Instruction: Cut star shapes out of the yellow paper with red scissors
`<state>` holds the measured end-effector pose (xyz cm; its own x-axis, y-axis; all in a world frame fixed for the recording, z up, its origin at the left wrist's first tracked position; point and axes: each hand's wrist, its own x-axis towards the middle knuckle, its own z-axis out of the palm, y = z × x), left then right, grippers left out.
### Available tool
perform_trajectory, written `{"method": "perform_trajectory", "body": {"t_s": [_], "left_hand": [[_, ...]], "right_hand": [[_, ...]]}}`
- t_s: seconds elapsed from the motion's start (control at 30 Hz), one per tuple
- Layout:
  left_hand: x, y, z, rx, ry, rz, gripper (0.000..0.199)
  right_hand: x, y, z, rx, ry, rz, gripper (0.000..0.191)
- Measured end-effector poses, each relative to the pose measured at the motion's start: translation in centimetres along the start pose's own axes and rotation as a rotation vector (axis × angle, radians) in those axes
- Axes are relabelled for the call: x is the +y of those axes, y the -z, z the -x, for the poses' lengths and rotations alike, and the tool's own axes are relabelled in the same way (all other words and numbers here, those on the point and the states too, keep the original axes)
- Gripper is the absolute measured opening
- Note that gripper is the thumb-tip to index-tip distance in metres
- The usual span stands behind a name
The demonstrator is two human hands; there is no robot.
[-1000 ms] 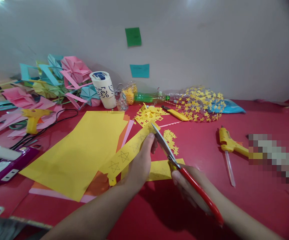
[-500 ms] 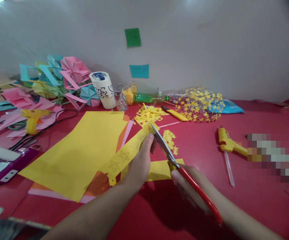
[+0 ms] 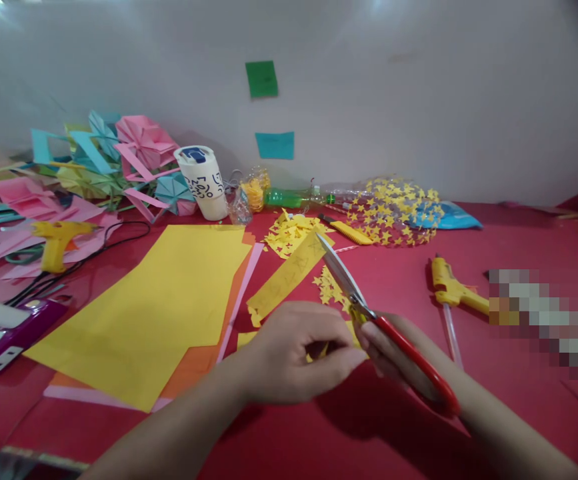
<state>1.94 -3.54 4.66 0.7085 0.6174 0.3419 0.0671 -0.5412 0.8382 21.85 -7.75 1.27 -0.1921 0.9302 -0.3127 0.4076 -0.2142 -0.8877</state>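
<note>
My right hand [image 3: 393,343] grips red-handled scissors [image 3: 341,270], their blades pointing up and away to the left. A yellow paper strip [image 3: 289,277] with drawn star outlines has its far end at the blade tips; whether the blades pinch it, I cannot tell. My left hand [image 3: 303,353] is off the strip, its fingers curled and thumb near the index fingertip beside my right hand. Anything between those fingertips is hidden. Small cut yellow stars [image 3: 329,287] lie behind the blades. Another yellow strip [image 3: 246,340] is partly covered by my left hand.
Yellow sheets [image 3: 169,300] lie over orange and pink paper at left. Behind are yellow scraps [image 3: 291,233], a cutter knife [image 3: 351,232], a white tumbler [image 3: 203,187] and a star-covered clear bottle [image 3: 393,210]. Glue guns [image 3: 449,283] lie on both sides.
My left hand has let go of the strip and drawn back to the right, next to my right hand. The scissors stay in my right hand. The view has shifted slightly.
</note>
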Motion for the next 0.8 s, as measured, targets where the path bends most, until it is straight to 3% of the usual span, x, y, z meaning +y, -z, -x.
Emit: {"method": "perform_trajectory", "body": {"t_s": [0.03,0.1,0.17,0.2,0.3,0.43,0.57,0.8], "left_hand": [[0.1,0.4,0.1,0.102,-0.076,-0.091,0.015],[-0.2,1.2,0.1,0.416,-0.134,-0.25,0.009],[-1.0,1.9,-0.1,0.666,-0.061,-0.33,0.009],[-1.4,2.3,-0.2,0.712,-0.011,-0.318,0.013],[-2.5,2.9,-0.3,0.648,0.175,-0.121,0.004],[-2.9,2.8,-0.2,0.544,0.324,0.189,0.016],[-2.8,2.2,-0.1,0.531,0.356,0.299,0.017],[-2.6,1.1,-0.2,0.565,0.288,0.297,0.025]], "right_hand": [[0.1,0.1,0.0,-0.02,-0.015,-0.002,0.063],[0.3,0.3,0.0,-0.053,-0.005,-0.008,0.061],[0.3,0.4,0.0,-0.093,0.028,-0.009,0.059],[0.3,0.4,0.1,-0.115,0.042,-0.007,0.059],[0.0,0.4,0.3,-0.155,0.085,0.003,0.058],[0.1,0.3,0.2,-0.162,0.108,0.004,0.058],[1.0,0.1,0.1,-0.19,0.103,-0.045,0.056],[1.2,-1.3,0.5,-0.196,0.114,-0.166,0.053]]}}
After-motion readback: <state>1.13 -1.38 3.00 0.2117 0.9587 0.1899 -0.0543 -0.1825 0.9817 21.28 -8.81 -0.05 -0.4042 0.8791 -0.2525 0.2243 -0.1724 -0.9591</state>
